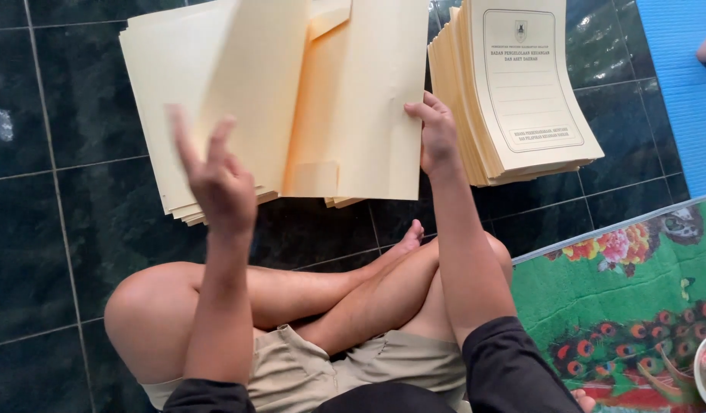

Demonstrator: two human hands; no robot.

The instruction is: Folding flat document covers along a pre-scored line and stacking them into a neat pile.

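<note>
Seated cross-legged on a dark tiled floor (55,252), with cream paper folders spread just ahead of the knees. Right hand (438,136) pinching the right edge of an opened folder (368,99), thumb over the face and fingers curled behind, so closed on that sheet and holding it half upright. Left hand (215,180) lifted clear above the left stack of folders (177,107), fingers spread loosely and blurred, gripping nothing and touching nothing as far as can be told. Opened folder standing between two piles: the left stack lying flat and fanned toward the left side of the floor, and a thicker pile of printed folders (521,84) lying just to the right, its cover bearing a boxed form and a small crest. Judged from the look of it: thin card, light and floppy, likely to sag or crease if taken by a corner alone, smooth enough to slide off its neighbours; best taken along a long edge near the middle, thumb on top and fingers beneath, much as the right hand has it. Inner flaps showing on the opened folder, apt to catch when closing. Off to the right, a blue mat (678,84) at the floor's far right corner and a green flowered mat (620,306) at the near right, with a small bowl's rim (701,375) at the picture edge.
</note>
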